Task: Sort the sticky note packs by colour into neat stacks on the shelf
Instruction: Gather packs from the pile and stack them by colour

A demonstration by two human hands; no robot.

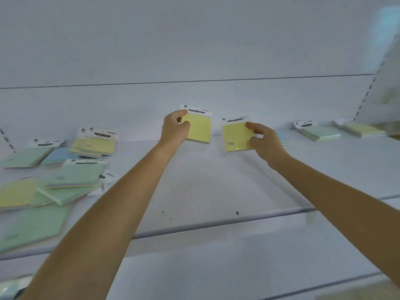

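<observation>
**Sticky note packs (65, 182) spread along the white shelf (194, 191)**

We hold one yellow pack in each hand, over the middle of the shelf and toward its far side. Our left hand (175, 126) grips the left yellow pack (200, 128) by its left edge, with the fingers curled round onto its face and the white header card pointing away from us. Our right hand (264, 139) pinches the right yellow pack (234, 137) at its right edge. The two packs sit side by side, near each other but apart. We cannot tell whether either rests on the shelf.

At the left, green, blue and yellow packs lie in a loose jumble (43, 191), overlapping and tilted. A pale blue pack (283, 136) shows just behind our right hand. Farther right, by the back wall, a green pack (318, 132) and a blurred yellow pack (363, 128) lie apart from each other.
</observation>
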